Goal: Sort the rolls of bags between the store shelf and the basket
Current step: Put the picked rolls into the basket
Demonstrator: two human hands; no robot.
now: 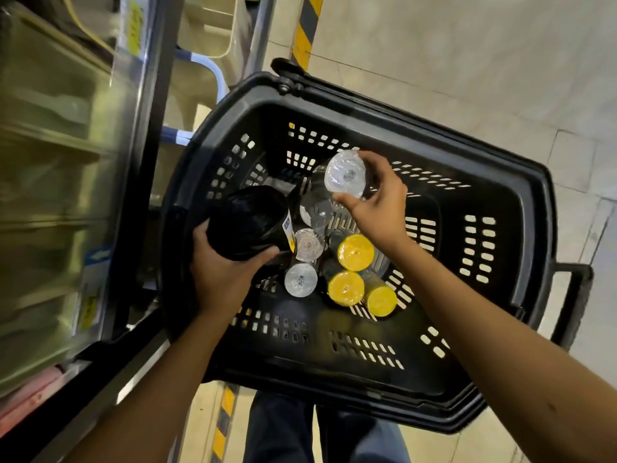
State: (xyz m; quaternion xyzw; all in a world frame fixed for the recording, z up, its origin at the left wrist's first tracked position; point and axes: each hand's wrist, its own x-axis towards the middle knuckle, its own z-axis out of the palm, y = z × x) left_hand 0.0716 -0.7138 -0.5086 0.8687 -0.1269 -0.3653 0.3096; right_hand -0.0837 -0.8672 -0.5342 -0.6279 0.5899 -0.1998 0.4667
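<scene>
1. I read the left hand (220, 272) as curled round the black roll (247, 222), at the basket (521, 208) rim, 9 o'clock.
2. The right hand (377, 205) pinches the clear roll (345, 175) at its end, above centre toward 12.
3. The yellow rolls (355, 252) and upright clear rolls (300, 280) cluster mid-basket; the bottom is bare at 3 and 6.
4. The store shelf (50, 162) edge is close at 9; the tiled floor (467, 61) is open from 12 to 3.

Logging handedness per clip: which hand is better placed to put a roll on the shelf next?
Probably left: left hand grips the black roll beside the shelf; right hand holds a clear roll above the basket.
</scene>
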